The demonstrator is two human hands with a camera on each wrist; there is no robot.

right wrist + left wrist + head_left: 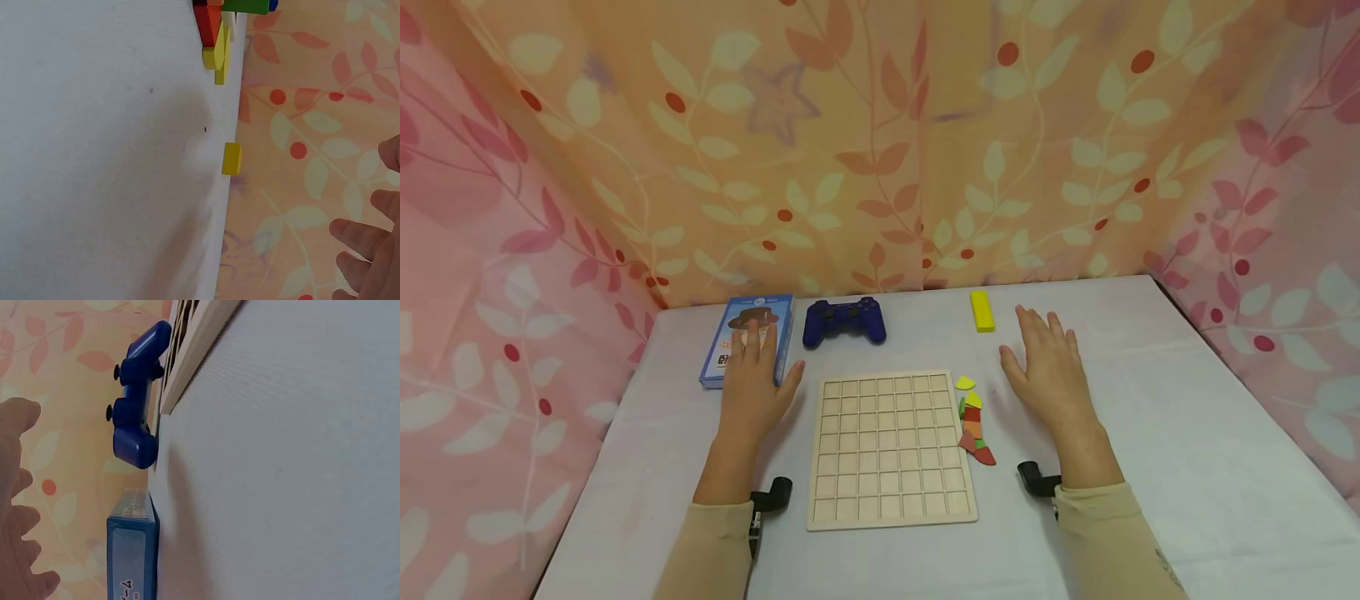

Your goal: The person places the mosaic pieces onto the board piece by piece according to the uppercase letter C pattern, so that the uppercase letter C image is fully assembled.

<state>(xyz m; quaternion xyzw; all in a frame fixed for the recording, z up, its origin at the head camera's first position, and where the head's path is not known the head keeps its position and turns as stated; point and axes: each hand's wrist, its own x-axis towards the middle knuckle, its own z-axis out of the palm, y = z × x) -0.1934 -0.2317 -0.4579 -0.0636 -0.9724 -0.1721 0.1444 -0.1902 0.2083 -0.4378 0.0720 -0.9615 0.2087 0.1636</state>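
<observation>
A wooden grid board (891, 447) lies flat in the middle of the white table (1187, 433), its cells bare. A small pile of coloured flat pieces (973, 421) lies along its right edge. My left hand (756, 379) hovers with straight fingers left of the board, fingertips over a blue box (749, 337). My right hand (1048, 367) is spread flat just right of the coloured pieces and holds nothing. In the left wrist view the blue box (132, 550) and the board's edge (194, 344) show beside my fingers (19, 506).
A dark blue game controller (844, 322) sits behind the board. A yellow block (982, 310) lies at the back, ahead of my right hand. Leaf-patterned cloth walls close in the table on three sides. The same controller (134, 400) and yellow block (232, 159) appear in the wrist views.
</observation>
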